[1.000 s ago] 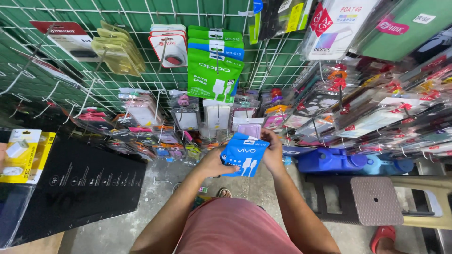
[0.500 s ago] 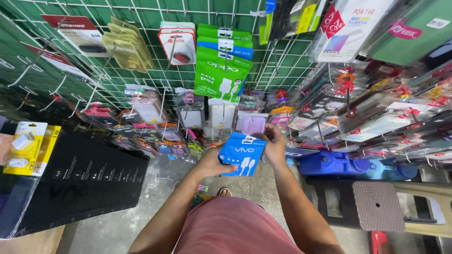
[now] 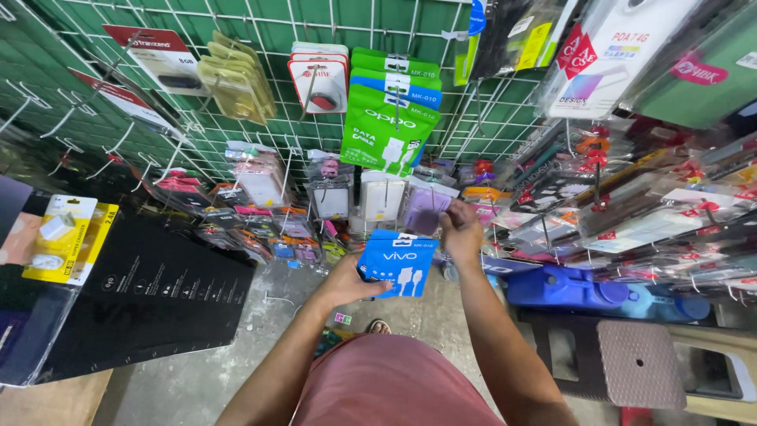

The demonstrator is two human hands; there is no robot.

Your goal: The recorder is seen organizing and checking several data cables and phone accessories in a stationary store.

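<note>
Two bare hands, one head view, catalogued as follows. Left hand [image 3: 347, 280]: fingers wrapped round the lower left edge of a blue cable packet [image 3: 397, 263], held flat and face-up below the display, apparently so its printed front can be read; the packet sits between the two hands, in front of the lower rows of hanging goods and above the floor. Right hand [image 3: 461, 230]: raised just beside the packet's upper right corner, fingers pinched narrow at a lilac packet [image 3: 426, 209] hanging on a hook, seemingly parting or steadying the stock there; whether it truly grips that packet cannot be told.

Surroundings, same view: green wire grid panel [image 3: 260, 31] carrying hooks, so goods hang face-out for browsing; green cable packets [image 3: 388, 130] stacked on one hook above the hands; red-and-white carded items [image 3: 318, 79] to their left; yellow pouches [image 3: 236, 83] further left; yellow charger card [image 3: 69, 241] resting on a black box [image 3: 150, 296] at lower left; blue plastic container [image 3: 568, 288] and brown stool [image 3: 639, 363] at right, standing on the concrete floor [image 3: 276, 304]; pink garment [image 3: 386, 386] at the bottom edge.
</note>
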